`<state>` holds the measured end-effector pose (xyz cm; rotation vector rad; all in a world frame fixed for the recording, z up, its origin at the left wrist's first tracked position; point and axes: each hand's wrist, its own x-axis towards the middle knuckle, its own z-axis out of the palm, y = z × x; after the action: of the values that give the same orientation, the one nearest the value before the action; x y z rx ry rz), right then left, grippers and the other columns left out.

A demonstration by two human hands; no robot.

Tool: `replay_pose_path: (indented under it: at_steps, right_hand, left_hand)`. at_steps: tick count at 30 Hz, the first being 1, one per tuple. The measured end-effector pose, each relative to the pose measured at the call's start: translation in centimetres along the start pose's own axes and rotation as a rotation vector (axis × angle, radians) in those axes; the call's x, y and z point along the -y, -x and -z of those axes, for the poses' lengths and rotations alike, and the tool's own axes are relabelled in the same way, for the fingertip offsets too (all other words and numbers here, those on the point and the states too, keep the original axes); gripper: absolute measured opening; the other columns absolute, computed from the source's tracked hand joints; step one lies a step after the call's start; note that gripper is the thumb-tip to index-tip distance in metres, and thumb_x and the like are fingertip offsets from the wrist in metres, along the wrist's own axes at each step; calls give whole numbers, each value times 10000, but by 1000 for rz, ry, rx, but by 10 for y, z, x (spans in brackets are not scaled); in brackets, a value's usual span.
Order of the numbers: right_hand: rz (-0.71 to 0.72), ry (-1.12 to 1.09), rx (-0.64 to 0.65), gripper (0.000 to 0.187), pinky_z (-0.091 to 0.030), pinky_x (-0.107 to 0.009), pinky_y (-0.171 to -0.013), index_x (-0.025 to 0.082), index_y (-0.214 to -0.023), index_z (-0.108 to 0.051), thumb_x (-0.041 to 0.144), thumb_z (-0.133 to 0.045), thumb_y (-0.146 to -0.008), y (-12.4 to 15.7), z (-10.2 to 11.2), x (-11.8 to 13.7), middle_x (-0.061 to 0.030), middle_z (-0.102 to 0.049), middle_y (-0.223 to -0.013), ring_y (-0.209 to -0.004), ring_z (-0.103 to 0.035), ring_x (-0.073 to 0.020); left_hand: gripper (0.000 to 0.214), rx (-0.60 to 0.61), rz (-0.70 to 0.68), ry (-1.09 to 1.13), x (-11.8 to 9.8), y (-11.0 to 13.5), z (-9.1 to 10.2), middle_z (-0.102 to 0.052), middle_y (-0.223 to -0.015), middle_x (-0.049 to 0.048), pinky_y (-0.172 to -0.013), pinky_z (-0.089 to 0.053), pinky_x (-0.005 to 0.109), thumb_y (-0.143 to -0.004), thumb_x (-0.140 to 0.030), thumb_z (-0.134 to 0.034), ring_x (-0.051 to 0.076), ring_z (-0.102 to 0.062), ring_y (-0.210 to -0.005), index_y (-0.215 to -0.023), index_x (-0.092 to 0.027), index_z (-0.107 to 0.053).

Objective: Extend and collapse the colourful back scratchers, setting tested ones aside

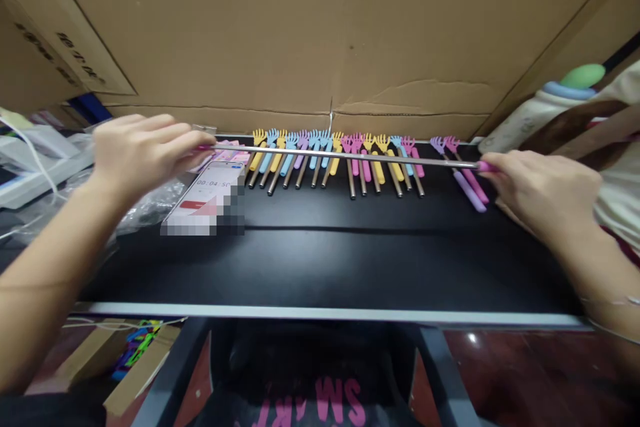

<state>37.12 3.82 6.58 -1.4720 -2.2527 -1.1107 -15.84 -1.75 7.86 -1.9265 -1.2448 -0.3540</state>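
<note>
A telescopic back scratcher [390,158], its metal rod drawn out long, stretches level between my hands above the table. My left hand [145,150] pinches its left end, where a little pink shows. At the other end, my right hand [547,190] is closed round a pink part; both ends are largely covered by fingers. Behind and below the rod lies a row of short back scratchers with yellow, blue, purple and pink claws, including a yellow one [395,167]. Nearer my right hand, a purple back scratcher [469,191] and a pink one [477,185] lie apart from that row.
A phone [207,193] showing a timer lies left on the black table [320,267], beside crumpled clear plastic [155,203]. Cardboard [320,33] walls the back. A bottle with a green top [583,77] stands right. Below left, an open box [145,367] holds colourful items.
</note>
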Motion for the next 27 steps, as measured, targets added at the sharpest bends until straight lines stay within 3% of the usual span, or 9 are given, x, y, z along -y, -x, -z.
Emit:
replay_pose_path:
  at_steps: [5, 12, 17, 21, 24, 27]
  right_hand:
    - [35, 68, 77, 371, -328, -289, -604, 143, -975, -656, 368, -364, -937, 19, -6, -23, -133, -690, -822, -732, -576, -200]
    - [-73, 38, 136, 352, -349, -303, -622, 187, -1039, -640, 378, -362, -936, 23, -7, -32, -133, -705, -938, -791, -605, -231]
    - [-159, 20, 166, 391, -351, -302, -580, 151, -1055, -670, 400, -407, -908, 25, -12, -43, -154, -709, -970, -781, -617, -233]
    - [-123, 18, 120, 466, -365, -297, -567, 146, -1032, -678, 445, -340, -918, 27, -20, -50, -138, -716, -951, -748, -622, -227]
    - [-90, -61, 42, 531, -376, -298, -553, 169, -983, -677, 512, -278, -909, 30, -33, -58, -116, -718, -894, -703, -621, -231]
    - [-35, -186, 78, 542, -408, -303, -581, 177, -964, -665, 543, -271, -897, 32, -44, -64, -109, -713, -867, -692, -620, -233]
  left_hand:
    - [313, 95, 90, -8, 26, 27, -4, -674, -775, -19, -536, -251, 260, -932, -477, -394, 152, -512, -704, -883, -288, -638]
    - [346, 95, 134, 1, 36, 33, -3, -676, -823, 7, -512, -236, 249, -941, -447, -347, 168, -557, -792, -940, -275, -647]
    - [395, 102, 189, 39, 41, 39, 4, -671, -832, 25, -511, -229, 246, -938, -466, -322, 167, -545, -784, -900, -250, -651]
    - [432, 98, 232, 84, 40, 42, 1, -661, -836, 29, -523, -228, 242, -928, -490, -307, 171, -534, -776, -890, -246, -662]
    - [487, 79, 275, 174, 41, 45, -9, -650, -806, 33, -528, -231, 234, -877, -572, -339, 172, -529, -732, -877, -231, -687]
    - [520, 163, 324, 401, 42, 49, -17, -668, -782, 8, -554, -319, 225, -790, -662, -431, 148, -535, -649, -859, -225, -703]
